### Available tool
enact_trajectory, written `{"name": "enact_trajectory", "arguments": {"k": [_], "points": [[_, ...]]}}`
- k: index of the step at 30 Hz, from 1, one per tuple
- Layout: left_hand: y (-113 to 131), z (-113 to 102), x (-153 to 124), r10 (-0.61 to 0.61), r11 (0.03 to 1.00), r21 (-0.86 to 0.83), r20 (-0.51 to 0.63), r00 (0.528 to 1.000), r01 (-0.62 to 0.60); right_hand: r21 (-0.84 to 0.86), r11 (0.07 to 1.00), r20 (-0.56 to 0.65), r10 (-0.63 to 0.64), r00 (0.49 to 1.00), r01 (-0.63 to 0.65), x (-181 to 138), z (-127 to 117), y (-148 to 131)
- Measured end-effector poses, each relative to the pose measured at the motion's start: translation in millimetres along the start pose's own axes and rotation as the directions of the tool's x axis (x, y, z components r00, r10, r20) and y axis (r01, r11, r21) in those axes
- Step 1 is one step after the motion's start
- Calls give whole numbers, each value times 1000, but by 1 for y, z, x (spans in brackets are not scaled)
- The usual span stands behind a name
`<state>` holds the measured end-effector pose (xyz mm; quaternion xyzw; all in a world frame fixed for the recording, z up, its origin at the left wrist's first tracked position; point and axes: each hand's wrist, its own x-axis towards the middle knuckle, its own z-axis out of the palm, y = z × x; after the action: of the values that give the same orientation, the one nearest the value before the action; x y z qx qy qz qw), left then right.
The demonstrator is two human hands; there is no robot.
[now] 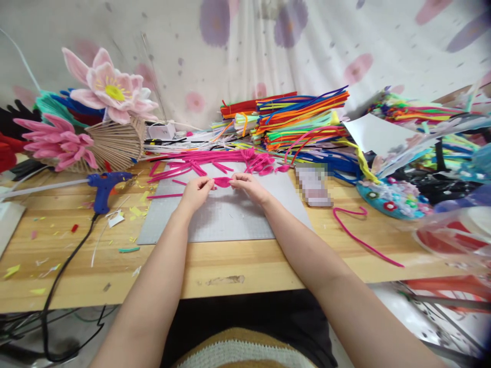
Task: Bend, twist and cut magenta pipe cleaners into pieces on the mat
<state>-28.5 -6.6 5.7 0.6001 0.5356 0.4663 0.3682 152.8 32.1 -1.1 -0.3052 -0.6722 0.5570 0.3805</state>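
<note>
Between my two hands is a small magenta petal [221,182] of bent pipe cleaner, held over the grey cutting mat [230,220]. My left hand [198,192] pinches its left end, and my right hand [248,186] pinches the right end. Behind the hands, magenta pipe cleaners [203,156] lie loose across the back of the mat. To their right sits a pile of shaped magenta petals [261,162]. A straight magenta piece [164,196] rests left of my left hand, partly over the mat's edge.
A blue hot glue gun [105,189] with a black cord lies at left, near pink fuzzy flowers [111,89] and a woven fan [117,143]. Coloured pipe cleaner bundles [299,120] are stacked behind. A phone [313,185], a curved magenta pipe cleaner [364,243] and a blue flowered piece [395,197] are at right.
</note>
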Motion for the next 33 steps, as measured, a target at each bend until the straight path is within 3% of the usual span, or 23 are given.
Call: {"name": "enact_trajectory", "arguments": {"k": [4, 9, 11, 12, 14, 15, 16, 17, 19, 20, 22, 24, 26, 33], "points": [[-1, 3, -3, 19, 999, -37, 72, 997, -16, 13, 1000, -32, 4, 999, -4, 2, -2, 3], [1, 10, -1, 194, 947, 227, 152, 969, -226, 19, 1000, -73, 13, 997, -11, 6, -7, 10], [0, 15, 0, 220, 913, 313, 163, 962, -262, -70, 997, -213, -37, 976, 22, 8, -8, 10], [-1, 17, 1, 219, 903, 349, 125, 968, -250, -146, 988, -343, -96, 934, 48, 9, -8, 9], [-4, 23, 2, 198, 913, 374, -52, 979, -165, -316, 946, -606, -261, 751, 73, 9, -6, 6], [-5, 26, 3, 178, 931, 347, -164, 970, -112, -375, 924, -685, -328, 650, 71, 8, -4, 5], [-7, 28, 4, 145, 955, 288, -261, 954, -66, -402, 913, -718, -363, 594, 71, 8, -1, 5], [-9, 30, 4, 97, 979, 201, -332, 938, -31, -393, 916, -710, -356, 608, 76, 7, 3, 5], [-10, 35, 5, -37, 999, -33, -368, 929, 27, -280, 957, -573, -234, 786, 80, 8, 10, 8], [-10, 37, 4, -112, 985, -160, -331, 937, 62, -190, 980, -449, -141, 882, 60, 8, 13, 9], [-8, 42, 3, -223, 920, -366, -190, 956, 142, -7, 1000, -219, -13, 976, 11, 10, 18, 13], [-5, 46, 0, -240, 867, -463, -58, 969, 187, 138, 990, -109, 24, 994, -9, 11, 19, 16], [-3, 50, -3, -198, 866, -470, -4, 980, 173, 242, 970, -88, 32, 996, -10, 11, 18, 17], [-11, 52, -3, -81, 952, -301, -44, 996, 64, 389, 921, -151, 84, 985, -19, 11, 19, 17]]}}
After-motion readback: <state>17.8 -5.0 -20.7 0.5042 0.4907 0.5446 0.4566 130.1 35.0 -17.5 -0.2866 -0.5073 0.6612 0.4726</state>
